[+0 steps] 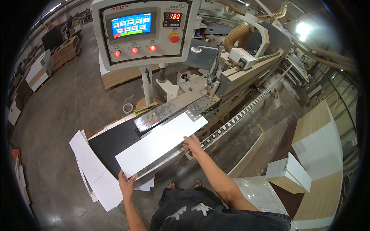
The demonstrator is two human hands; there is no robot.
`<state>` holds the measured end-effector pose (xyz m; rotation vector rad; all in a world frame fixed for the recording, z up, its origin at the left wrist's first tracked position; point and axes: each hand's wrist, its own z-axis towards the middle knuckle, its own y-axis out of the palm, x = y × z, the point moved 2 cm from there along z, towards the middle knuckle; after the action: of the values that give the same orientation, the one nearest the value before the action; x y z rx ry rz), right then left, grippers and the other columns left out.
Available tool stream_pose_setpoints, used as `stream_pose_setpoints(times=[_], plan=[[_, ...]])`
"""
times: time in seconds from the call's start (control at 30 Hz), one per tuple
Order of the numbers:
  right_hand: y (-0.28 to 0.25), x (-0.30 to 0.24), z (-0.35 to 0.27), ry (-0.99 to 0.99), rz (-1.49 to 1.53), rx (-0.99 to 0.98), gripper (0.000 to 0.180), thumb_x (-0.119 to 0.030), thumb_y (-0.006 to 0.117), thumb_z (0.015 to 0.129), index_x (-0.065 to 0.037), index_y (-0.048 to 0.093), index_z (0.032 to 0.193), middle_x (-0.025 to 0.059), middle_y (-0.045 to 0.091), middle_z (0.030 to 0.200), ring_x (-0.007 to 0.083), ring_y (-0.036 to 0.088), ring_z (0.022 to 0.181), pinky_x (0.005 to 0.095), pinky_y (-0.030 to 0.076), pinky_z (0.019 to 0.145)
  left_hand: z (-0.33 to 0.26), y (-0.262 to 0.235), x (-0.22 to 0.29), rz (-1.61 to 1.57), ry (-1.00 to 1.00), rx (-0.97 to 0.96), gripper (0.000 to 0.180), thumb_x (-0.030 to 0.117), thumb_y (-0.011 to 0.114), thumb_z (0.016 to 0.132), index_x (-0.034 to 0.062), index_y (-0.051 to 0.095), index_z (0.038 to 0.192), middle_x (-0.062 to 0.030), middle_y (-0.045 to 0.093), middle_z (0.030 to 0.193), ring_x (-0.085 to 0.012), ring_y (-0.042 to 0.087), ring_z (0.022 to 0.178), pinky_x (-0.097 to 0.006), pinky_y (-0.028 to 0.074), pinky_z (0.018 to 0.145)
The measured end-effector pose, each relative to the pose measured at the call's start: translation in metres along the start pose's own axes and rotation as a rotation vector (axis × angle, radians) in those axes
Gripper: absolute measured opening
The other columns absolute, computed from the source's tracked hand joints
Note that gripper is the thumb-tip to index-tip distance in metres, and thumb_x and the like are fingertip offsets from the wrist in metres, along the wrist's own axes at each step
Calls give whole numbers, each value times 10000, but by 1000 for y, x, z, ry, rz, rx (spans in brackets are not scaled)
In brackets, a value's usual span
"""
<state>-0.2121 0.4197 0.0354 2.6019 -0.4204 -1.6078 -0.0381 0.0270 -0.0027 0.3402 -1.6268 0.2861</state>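
A long, narrow white panel (162, 144) lies slantwise on the infeed table of a machine, its far right end beside a perforated metal plate (194, 114). My left hand (126, 184) grips the panel's near left corner, thumb toward the top face and fingers at the end. Farther along the near long edge, my right hand (191, 144) has hold of the panel, its fingertips on the white surface. Black table surface (110, 144) shows beyond the panel's left end.
A control box (144, 30) with a lit screen and a red button (174, 37) stands on a post beyond the table. White sheets (96, 173) lie at the table's left end. A roller track (243, 115) runs to the far right. Stacked boards (316, 150) stand at right.
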Motion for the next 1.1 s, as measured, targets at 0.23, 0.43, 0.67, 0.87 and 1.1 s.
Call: stream_pose_setpoints(times=[0.23, 0.43, 0.67, 0.87, 1.1], plan=[[-14, 0, 38, -271, -561, 60, 1039, -361, 718, 951, 133, 80, 1605, 334, -70, 1698, 410, -50, 1603, 455, 76, 1284, 20, 23, 22, 326, 3, 84, 607, -63, 755, 865, -54, 500, 1416, -120, 712, 1065, -172, 687, 955, -302, 556, 845], [-45, 14, 56, -424, -595, 24, 1015, -250, 695, 963, 142, 0, 1591, 355, -70, 1689, 461, -58, 1589, 461, 75, 1281, 28, 47, 23, 403, 33, 104, 581, -97, 754, 849, -50, 526, 1381, -122, 718, 1075, -171, 691, 940, -284, 549, 839], [-97, -33, 81, -503, -538, 20, 795, -196, 673, 977, 91, 255, 1589, 360, -52, 1688, 450, -66, 1589, 466, 86, 1281, 24, 129, 49, 719, 242, 108, 617, 24, 808, 808, -10, 574, 1378, -205, 526, 1523, -373, 533, 1343, -443, 435, 1089], [-155, -65, 122, -503, -630, 49, 773, -191, 694, 965, 39, 305, 1592, 330, -60, 1699, 446, -78, 1590, 461, 81, 1286, 41, 198, 53, 848, 444, 43, 551, 132, 828, 801, -29, 607, 1279, -233, 573, 1463, -426, 525, 1326, -496, 387, 1127], [-222, -86, 191, -395, -577, 5, 828, -235, 717, 972, -49, 265, 1641, 234, -65, 1731, 400, -21, 1603, 469, 131, 1293, 70, 254, 21, 967, 502, 3, 680, 402, 858, 806, -69, 614, 1231, -248, 623, 1365, -444, 571, 1225, -524, 429, 1043]])
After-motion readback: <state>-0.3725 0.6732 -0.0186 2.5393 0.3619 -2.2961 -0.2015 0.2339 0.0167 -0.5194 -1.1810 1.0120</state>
